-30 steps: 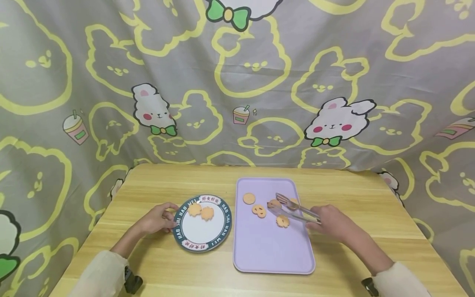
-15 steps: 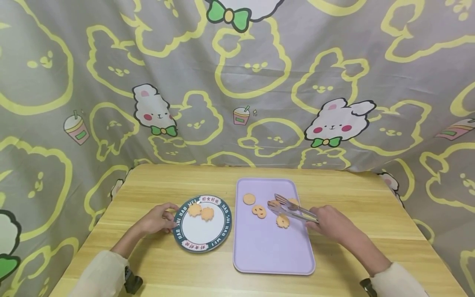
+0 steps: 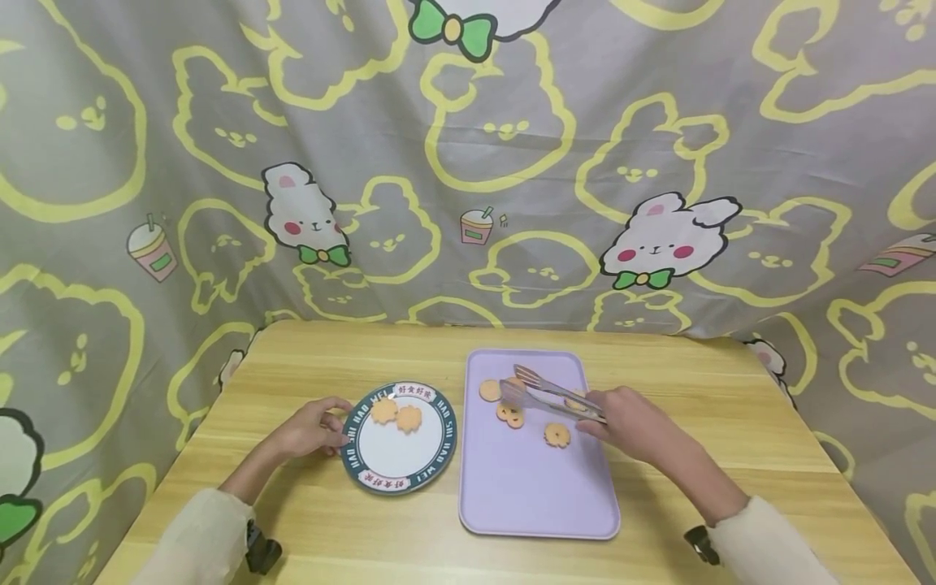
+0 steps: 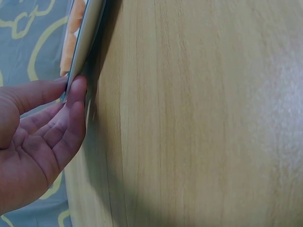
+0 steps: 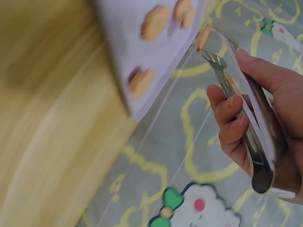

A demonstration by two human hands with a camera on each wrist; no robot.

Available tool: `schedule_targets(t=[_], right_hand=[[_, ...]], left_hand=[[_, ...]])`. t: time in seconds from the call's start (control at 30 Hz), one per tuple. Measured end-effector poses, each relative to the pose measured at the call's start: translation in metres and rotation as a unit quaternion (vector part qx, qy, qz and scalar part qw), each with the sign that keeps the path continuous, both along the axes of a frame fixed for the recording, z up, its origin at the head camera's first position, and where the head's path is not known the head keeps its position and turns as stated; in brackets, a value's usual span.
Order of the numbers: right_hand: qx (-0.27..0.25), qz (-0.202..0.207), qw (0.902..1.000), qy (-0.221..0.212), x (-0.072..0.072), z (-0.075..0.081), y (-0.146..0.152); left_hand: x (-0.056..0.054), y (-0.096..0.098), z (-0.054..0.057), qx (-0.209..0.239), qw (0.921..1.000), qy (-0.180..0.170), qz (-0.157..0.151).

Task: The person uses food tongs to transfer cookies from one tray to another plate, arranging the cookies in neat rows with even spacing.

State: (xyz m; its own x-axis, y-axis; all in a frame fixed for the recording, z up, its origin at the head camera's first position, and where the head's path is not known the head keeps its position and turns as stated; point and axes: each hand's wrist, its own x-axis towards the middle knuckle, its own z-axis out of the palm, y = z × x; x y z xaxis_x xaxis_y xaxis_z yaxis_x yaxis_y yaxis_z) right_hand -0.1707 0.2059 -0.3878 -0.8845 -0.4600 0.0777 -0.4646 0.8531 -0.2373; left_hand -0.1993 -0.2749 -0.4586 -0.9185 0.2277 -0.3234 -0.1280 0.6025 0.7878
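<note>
My right hand (image 3: 632, 422) grips metal tongs (image 3: 561, 398) over the lilac tray (image 3: 537, 496). Between the tong tips is a cookie (image 5: 203, 39), seen edge-on in the right wrist view and raised above the tray. Beneath and around the tongs lie a round cookie (image 3: 490, 390), a pretzel-shaped cookie (image 3: 511, 418), a flower-shaped cookie (image 3: 557, 435) and one partly hidden cookie (image 3: 576, 399). On the left, my left hand (image 3: 310, 428) pinches the rim of a green-edged plate (image 3: 400, 457), thumb above and fingers below. Two flower-shaped cookies (image 3: 409, 419) lie on that plate.
Plate and tray stand side by side on a wooden table (image 3: 409, 536), with a narrow gap between them. A grey curtain (image 3: 395, 106) with cartoon animals hangs behind the table and along both sides.
The tongs have taken hold of a cookie and lifted it off the tray. My right hand has moved left and slightly away from me with it. The left hand stays at the plate.
</note>
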Motion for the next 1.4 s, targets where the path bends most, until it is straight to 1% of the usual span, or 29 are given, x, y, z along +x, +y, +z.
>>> schedule_targets(t=[0.13, 0.3, 0.5, 0.67, 0.73, 0.87, 1.03, 1.13, 1.27, 1.4], right_hand=[[-0.013, 0.038, 0.9992, -0.004, -0.002, 0.004, -0.024], [-0.024, 0.073, 0.9970, -0.012, -0.003, 0.003, -0.052], [-0.011, 0.089, 0.9958, -0.018, -0.002, -0.004, -0.080], [0.003, 0.103, 0.9943, -0.028, -0.001, -0.012, -0.096], [0.007, 0.105, 0.9939, -0.034, 0.000, -0.015, -0.100], [0.012, 0.094, 0.9945, -0.044, 0.000, -0.018, -0.104], [0.016, 0.089, 0.9951, -0.038, 0.002, -0.018, -0.106], [0.020, 0.087, 0.9953, -0.039, 0.002, -0.018, -0.106], [0.013, 0.084, 0.9953, -0.046, 0.002, -0.016, -0.102], [-0.008, 0.078, 0.9957, -0.048, 0.001, -0.011, -0.089]], left_hand=[[0.001, 0.000, 0.000, 0.003, 1.0000, -0.002, -0.002], [0.001, 0.000, 0.000, -0.002, 1.0000, 0.001, -0.001], [0.000, -0.002, -0.001, -0.002, 1.0000, 0.002, 0.000], [0.000, -0.002, -0.002, -0.005, 1.0000, 0.003, 0.002], [0.000, -0.002, -0.001, -0.004, 1.0000, 0.004, 0.002], [0.000, -0.002, -0.001, -0.002, 0.9999, 0.010, -0.003], [0.000, -0.002, -0.001, 0.004, 0.9999, 0.014, -0.004], [0.001, -0.001, 0.000, 0.004, 0.9999, 0.010, 0.000], [0.001, -0.001, 0.000, -0.001, 1.0000, 0.008, 0.002], [0.001, -0.001, -0.001, 0.001, 1.0000, 0.007, 0.002]])
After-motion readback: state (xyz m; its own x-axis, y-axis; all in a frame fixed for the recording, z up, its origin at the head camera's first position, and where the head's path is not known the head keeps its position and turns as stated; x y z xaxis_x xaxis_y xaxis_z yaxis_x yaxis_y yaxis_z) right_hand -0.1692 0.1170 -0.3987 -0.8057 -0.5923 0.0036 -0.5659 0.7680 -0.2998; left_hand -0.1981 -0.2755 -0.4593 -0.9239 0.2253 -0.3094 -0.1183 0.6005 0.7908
